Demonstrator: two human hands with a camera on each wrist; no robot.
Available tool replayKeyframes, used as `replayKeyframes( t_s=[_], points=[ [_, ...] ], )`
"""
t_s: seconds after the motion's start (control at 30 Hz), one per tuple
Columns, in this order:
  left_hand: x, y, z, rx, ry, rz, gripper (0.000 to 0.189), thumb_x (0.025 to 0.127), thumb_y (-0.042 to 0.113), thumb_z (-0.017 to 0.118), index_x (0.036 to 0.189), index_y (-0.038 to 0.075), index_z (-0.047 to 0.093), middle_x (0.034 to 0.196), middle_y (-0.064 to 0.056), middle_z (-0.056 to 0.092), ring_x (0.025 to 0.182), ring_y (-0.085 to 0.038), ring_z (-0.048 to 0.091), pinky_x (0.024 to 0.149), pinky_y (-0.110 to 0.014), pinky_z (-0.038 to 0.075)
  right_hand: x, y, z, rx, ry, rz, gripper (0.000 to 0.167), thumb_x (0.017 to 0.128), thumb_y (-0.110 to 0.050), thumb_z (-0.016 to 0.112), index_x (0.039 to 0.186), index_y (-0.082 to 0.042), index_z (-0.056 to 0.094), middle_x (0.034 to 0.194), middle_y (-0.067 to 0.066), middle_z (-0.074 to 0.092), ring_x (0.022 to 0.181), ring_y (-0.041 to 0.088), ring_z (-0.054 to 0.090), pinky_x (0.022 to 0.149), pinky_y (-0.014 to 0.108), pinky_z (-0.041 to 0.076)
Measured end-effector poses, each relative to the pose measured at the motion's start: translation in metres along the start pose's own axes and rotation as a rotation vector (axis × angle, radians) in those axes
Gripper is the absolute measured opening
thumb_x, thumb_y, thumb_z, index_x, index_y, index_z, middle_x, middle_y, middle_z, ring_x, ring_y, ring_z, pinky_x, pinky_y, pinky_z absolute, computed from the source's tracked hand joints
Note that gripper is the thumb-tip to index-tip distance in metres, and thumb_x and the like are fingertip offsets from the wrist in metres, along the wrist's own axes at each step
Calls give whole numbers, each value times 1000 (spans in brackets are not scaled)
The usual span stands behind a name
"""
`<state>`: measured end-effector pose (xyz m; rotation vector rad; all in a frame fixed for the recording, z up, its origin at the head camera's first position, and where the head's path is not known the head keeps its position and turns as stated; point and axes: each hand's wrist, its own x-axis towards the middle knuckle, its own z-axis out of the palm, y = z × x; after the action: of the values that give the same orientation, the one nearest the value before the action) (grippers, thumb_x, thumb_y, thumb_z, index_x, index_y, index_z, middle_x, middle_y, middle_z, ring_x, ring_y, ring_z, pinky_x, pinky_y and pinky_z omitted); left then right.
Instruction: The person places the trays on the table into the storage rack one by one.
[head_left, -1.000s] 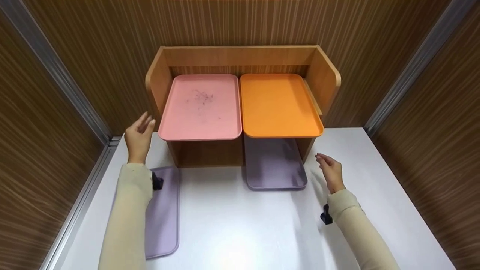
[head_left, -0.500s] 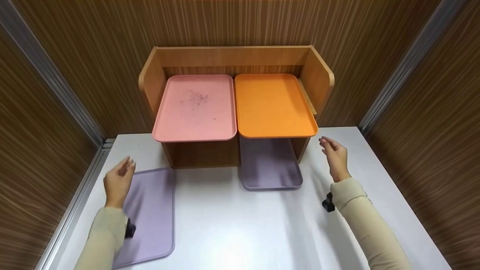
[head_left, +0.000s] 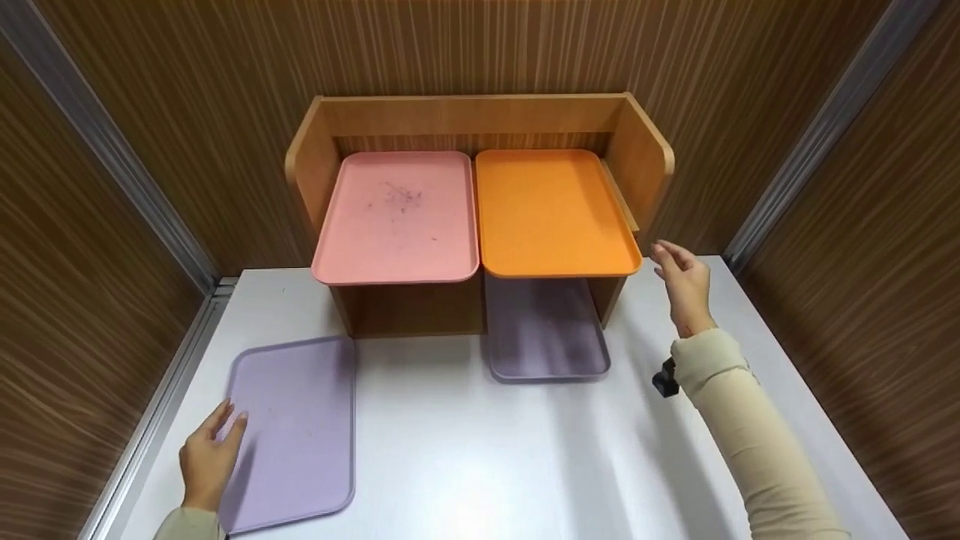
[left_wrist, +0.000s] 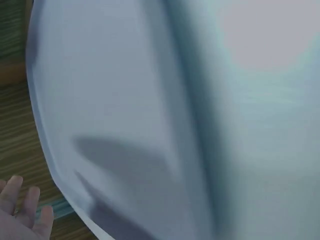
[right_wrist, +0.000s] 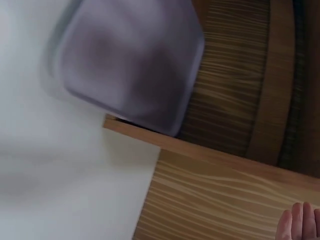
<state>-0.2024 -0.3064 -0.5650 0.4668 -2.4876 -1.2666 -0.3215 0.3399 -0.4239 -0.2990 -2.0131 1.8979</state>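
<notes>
My left hand (head_left: pixel 208 459) hovers by the left side of a purple tray (head_left: pixel 307 427) on the white table, fingers loosely bent and holding nothing. In the left wrist view its fingers (left_wrist: pixel 30 202) show at the lower left corner, beside that tray (left_wrist: pixel 110 90). To the right of the wooden shelf, my right hand (head_left: pixel 686 289) is raised near the front right corner of an orange tray (head_left: pixel 559 214), apart from it and holding nothing. A second purple tray (head_left: pixel 547 345) sticks out of the shelf's lower right compartment. A pink tray (head_left: pixel 397 225) with dark marks lies on top at the left.
The wooden shelf (head_left: pixel 480 114) stands at the back of the white table (head_left: pixel 450 450), with raised sides and a back board. Its lower left compartment (head_left: pixel 416 309) shows bare wood. Wood-grain walls (head_left: pixel 855 247) enclose the table on the back and sides.
My left hand has come down and back from beside the pink tray to the left purple tray. My right hand has risen and moved forward along the shelf's right side. The trays have stayed put.
</notes>
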Motion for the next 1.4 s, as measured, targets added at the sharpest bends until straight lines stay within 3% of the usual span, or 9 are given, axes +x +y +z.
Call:
replayKeyframes(
  t_s=[0.13, 0.37, 0.53, 0.67, 0.83, 0.97, 1.17, 1.27, 1.4],
  points=[
    [-7, -13, -7, -27, -50, -61, 56, 93, 29, 59, 138, -1, 43, 135, -21, 48, 128, -42, 38, 102, -52, 34, 6, -10, 5, 26, 9, -32, 48, 93, -26, 60, 129, 4, 52, 121, 14, 58, 106, 16, 55, 97, 29, 43],
    [-18, -34, -19, -8, -106, -172, 62, 94, 36, 55, 142, 1, 37, 139, -20, 43, 128, -39, 39, 102, -50, 34, 14, -23, 14, -14, -35, -54, 55, 92, -26, 60, 138, 0, 43, 130, 14, 51, 111, 15, 52, 94, 27, 44],
    [-22, -48, -21, 11, -90, -197, 61, 92, 35, 59, 138, 0, 43, 135, -19, 46, 103, 6, 56, 82, -8, 43, 19, -36, 21, -47, -19, -33, 59, 91, -29, 61, 140, -2, 41, 132, 15, 49, 116, 19, 49, 101, 32, 40],
    [-26, -58, -22, -18, -52, -203, 57, 91, 32, 60, 136, -1, 46, 131, -19, 48, 73, 33, 33, 66, 4, 34, 22, -47, 24, -43, -20, -25, 62, 91, -31, 61, 142, -4, 39, 138, 16, 46, 123, 22, 44, 107, 37, 33],
    [-31, -63, -23, 4, -62, -200, 56, 91, 30, 62, 135, 0, 47, 130, -17, 49, 79, 27, 39, 67, 4, 35, 29, -60, 27, 40, -10, -39, 57, 91, -27, 62, 139, -5, 43, 138, 14, 47, 122, 21, 45, 108, 36, 32],
    [-33, -66, -19, 35, -61, -170, 53, 90, 24, 63, 134, 0, 48, 130, -17, 51, 102, -2, 57, 68, 4, 34, 37, -72, 31, 202, -9, -61, 51, 91, -18, 62, 137, -3, 46, 133, 13, 50, 118, 20, 47, 107, 35, 32],
    [-33, -67, -17, 71, -49, -133, 47, 89, 10, 60, 134, -1, 48, 129, -22, 52, 112, -42, 54, 64, 3, 36, 47, -88, 37, 355, 21, -83, 44, 88, -4, 62, 130, 3, 51, 117, 10, 57, 107, 17, 50, 97, 26, 39],
    [-32, -69, -18, 90, -49, -126, 49, 86, 2, 60, 133, -2, 48, 128, -23, 52, 109, -42, 56, 63, 2, 35, 51, -94, 40, 382, 32, -81, 43, 87, -2, 63, 129, 2, 52, 119, 11, 57, 109, 17, 50, 97, 25, 39],
    [-29, -73, -20, 94, -36, -144, 51, 83, -2, 62, 133, -2, 49, 125, -22, 54, 85, 3, 62, 63, 1, 37, 55, -99, 46, 429, 44, -65, 41, 87, -1, 63, 127, 2, 53, 120, 11, 56, 109, 17, 49, 95, 24, 39]
  ],
)
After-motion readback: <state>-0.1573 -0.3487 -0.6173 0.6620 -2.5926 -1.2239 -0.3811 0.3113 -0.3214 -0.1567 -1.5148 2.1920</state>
